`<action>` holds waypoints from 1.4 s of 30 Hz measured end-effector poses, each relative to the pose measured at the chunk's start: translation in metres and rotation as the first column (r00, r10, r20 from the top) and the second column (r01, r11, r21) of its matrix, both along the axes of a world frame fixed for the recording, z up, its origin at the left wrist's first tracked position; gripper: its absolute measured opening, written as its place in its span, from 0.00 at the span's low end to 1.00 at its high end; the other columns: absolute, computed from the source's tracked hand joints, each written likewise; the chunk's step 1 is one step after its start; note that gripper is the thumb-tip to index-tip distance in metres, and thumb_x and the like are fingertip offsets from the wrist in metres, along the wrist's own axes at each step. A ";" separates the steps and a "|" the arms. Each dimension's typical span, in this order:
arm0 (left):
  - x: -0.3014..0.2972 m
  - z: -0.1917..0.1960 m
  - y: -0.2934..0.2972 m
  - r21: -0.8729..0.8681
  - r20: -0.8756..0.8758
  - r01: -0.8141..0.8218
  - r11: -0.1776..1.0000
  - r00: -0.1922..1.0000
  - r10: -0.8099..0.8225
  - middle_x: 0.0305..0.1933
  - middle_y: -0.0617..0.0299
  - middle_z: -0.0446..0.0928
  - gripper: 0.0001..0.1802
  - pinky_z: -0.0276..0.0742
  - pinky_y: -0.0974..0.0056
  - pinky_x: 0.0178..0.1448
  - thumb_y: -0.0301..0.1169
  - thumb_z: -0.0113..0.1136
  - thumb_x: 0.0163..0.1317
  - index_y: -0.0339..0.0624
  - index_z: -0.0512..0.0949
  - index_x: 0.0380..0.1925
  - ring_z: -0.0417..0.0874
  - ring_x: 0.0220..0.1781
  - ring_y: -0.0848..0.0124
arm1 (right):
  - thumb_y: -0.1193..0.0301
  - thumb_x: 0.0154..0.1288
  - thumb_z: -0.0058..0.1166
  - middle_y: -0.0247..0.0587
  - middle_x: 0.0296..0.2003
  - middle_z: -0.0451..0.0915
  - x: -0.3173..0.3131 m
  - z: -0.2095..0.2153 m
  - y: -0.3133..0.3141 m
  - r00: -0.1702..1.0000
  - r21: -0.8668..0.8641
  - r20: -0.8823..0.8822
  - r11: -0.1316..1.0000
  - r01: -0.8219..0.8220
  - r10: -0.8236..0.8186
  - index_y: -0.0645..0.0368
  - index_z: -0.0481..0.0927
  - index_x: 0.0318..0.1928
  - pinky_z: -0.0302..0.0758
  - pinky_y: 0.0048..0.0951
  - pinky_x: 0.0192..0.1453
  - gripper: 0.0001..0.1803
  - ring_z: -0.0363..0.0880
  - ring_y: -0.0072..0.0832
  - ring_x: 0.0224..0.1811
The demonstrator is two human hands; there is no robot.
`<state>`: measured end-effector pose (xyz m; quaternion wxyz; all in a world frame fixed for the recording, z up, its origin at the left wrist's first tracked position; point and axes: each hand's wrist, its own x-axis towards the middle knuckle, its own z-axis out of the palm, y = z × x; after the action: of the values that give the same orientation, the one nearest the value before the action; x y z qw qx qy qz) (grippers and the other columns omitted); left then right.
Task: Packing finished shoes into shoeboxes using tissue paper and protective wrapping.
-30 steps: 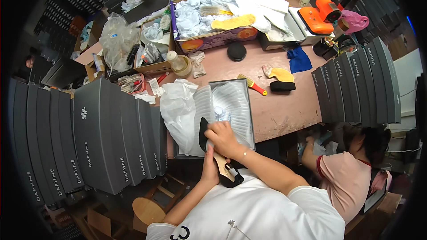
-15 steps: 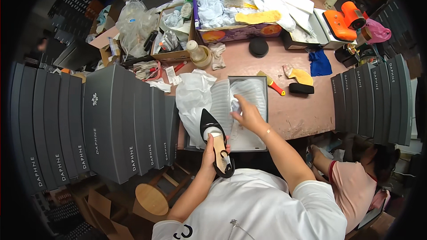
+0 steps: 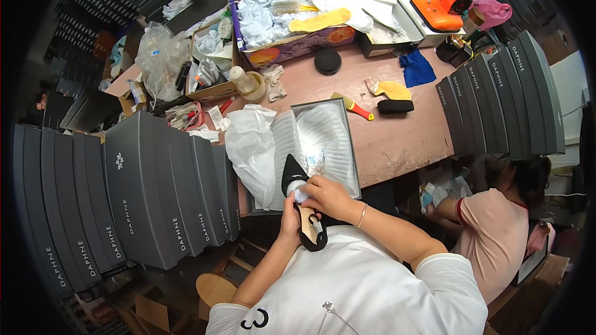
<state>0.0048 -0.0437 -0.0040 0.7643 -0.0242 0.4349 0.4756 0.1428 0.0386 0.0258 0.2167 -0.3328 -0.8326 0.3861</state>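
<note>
Pinkish-brown desk (image 3: 403, 142) with a scuffed near edge stood between stacks of dark grey cardboard boxes, one stack on the left (image 3: 143, 198) and another on the right (image 3: 528, 99). A co-worker in a pink top (image 3: 496, 229) sat low at the right, beside the desk.

On the desk, near the person, lay an uncovered grey cardboard box (image 3: 349, 136) lined with ribbed white padding (image 3: 326, 133), a crumpled white sheet (image 3: 251, 155) draped along its left side. Beyond its right edge were a brush with a red-and-yellow handle (image 3: 359, 109) and a small black oblong block (image 3: 395, 107) (the two lay apart, not touching).

The black pointed shoe with a beige insole (image 3: 293, 167) was held in front of the person's chest, over the box's near edge, its toe aimed away and its heel end toward the white shirt. The left hand (image 3: 289, 220) had its fingers wrapped around the shoe's side. The right hand (image 3: 328, 197), which half a second earlier had hovered over the padding, had come to the shoe's mouth, its fingers pinched on a crumpled bluish-white wad (image 3: 300, 193). That shift meant both hands were now busy at one shoe, with the padded box left untended.
</note>
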 end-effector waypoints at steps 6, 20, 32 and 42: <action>0.004 0.006 -0.001 0.041 -0.038 0.006 0.999 0.999 -0.004 0.36 0.56 0.78 0.31 0.77 0.62 0.38 0.58 0.33 0.67 0.42 0.70 0.47 0.80 0.33 0.65 | 0.71 0.52 0.62 0.45 0.35 0.71 -0.003 -0.003 -0.009 1.000 -0.124 -0.007 0.992 0.017 -0.018 0.60 0.73 0.41 0.74 0.37 0.39 0.17 0.75 0.44 0.38; 0.006 0.014 0.016 0.170 -0.157 0.166 0.971 0.978 -0.140 0.25 0.58 0.75 0.37 0.78 0.68 0.31 0.63 0.26 0.67 0.40 0.72 0.42 0.78 0.25 0.71 | 0.68 0.48 0.68 0.51 0.46 0.75 -0.006 0.013 0.016 0.900 -0.345 -0.157 0.876 0.337 -0.408 0.60 0.70 0.58 0.75 0.34 0.45 0.35 0.77 0.39 0.45; -0.066 0.012 0.076 0.114 -0.717 -0.028 0.993 0.690 0.102 0.51 0.52 0.74 0.28 0.73 0.65 0.52 0.47 0.45 0.71 0.35 0.63 0.60 0.76 0.50 0.68 | 0.53 0.53 0.63 0.60 0.65 0.60 0.012 -0.014 0.063 0.887 0.111 0.409 0.977 0.184 -0.214 0.59 0.66 0.62 0.51 0.56 0.70 0.40 0.53 0.49 0.70; 0.031 -0.041 0.062 0.068 -0.603 0.298 0.952 0.773 -0.199 0.70 0.50 0.53 0.34 0.56 0.62 0.70 0.33 0.54 0.68 0.35 0.51 0.67 0.58 0.70 0.65 | 0.71 0.62 0.53 0.46 0.60 0.69 0.063 -0.072 0.045 0.905 -0.008 -0.055 0.907 0.421 -0.421 0.55 0.81 0.46 0.57 0.44 0.68 0.12 0.62 0.40 0.66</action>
<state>0.0354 0.0186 -0.0451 0.6471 0.2434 0.6101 0.3871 0.2055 0.0834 -0.0466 0.3186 -0.4933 -0.7357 0.3375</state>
